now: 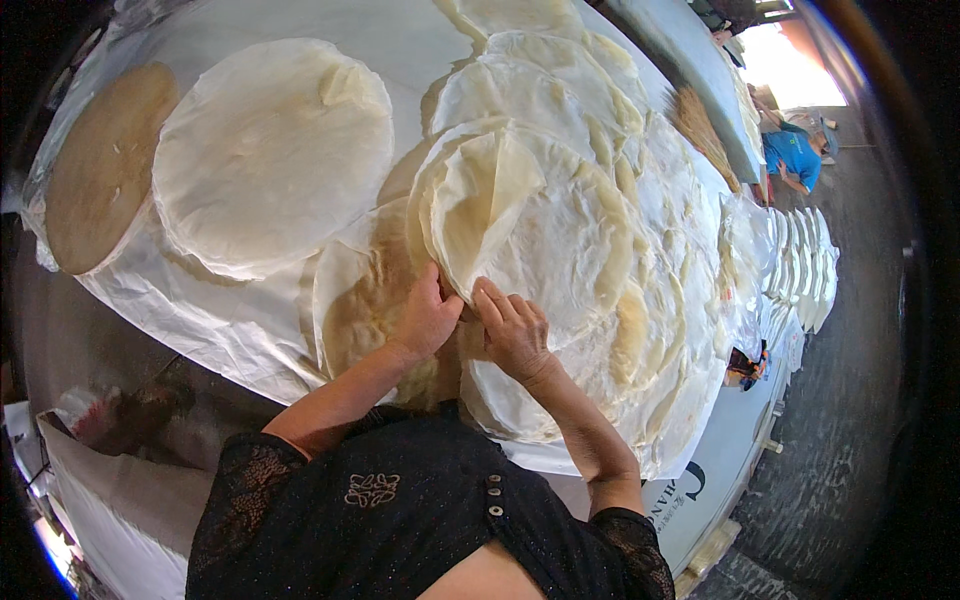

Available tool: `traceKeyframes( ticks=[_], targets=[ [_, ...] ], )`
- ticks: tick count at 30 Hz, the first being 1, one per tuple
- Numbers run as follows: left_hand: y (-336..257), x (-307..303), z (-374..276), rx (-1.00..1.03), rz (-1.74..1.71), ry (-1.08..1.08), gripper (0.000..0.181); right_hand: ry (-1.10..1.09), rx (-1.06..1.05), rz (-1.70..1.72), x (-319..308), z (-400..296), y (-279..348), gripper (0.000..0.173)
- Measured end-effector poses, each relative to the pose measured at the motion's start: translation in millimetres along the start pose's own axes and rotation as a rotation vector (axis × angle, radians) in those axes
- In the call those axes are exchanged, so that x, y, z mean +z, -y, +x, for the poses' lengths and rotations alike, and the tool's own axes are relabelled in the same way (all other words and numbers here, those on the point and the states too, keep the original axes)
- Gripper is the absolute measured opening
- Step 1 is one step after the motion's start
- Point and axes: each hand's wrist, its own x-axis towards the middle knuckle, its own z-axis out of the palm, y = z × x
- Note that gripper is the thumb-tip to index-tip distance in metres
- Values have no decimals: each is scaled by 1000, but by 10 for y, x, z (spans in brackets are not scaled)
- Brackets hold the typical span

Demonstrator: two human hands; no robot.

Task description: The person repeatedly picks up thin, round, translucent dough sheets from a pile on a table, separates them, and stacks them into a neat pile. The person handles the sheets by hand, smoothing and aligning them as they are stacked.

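Observation:
Thin, round, pale sheets, like dried dough or rice sheets, lie in overlapping piles before me. My left hand (pixel 429 315) pinches the near edge of the top pale sheet (pixel 555 217) between thumb and fingers. Close to its right, my right hand (pixel 514 330) has its fingertips on the same edge. Part of that sheet is folded over into a raised flap (pixel 487 187) just beyond my hands. To the left lies a neat round stack of pale sheets (pixel 270 157). A brown round board (pixel 112 169) is at the far left.
White plastic sheeting (pixel 217 337) covers the table. A straw broom (pixel 703 135) lies beyond the piles. Clear plastic bags (pixel 742 262) and stacked white packs (pixel 802 262) are at the right. A person in a blue shirt (pixel 793 156) is at the upper right.

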Motion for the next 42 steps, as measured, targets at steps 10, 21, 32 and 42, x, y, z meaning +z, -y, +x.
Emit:
traceKeyframes(
  ticks=[10,21,32,42],
  targets=[
    [131,-116,94,99,-316,-139,55,155,71,122,198,-281,130,49],
    [156,-190,729,253,-86,-295,51,163,50,123,227,-269,126,52],
    [-227,-282,731,-12,-392,71,67,-19,399,346,315,920,-333,69],
    [-173,-85,655,212,-35,184,78,327,623,568,295,1400,-543,55]
  ],
)
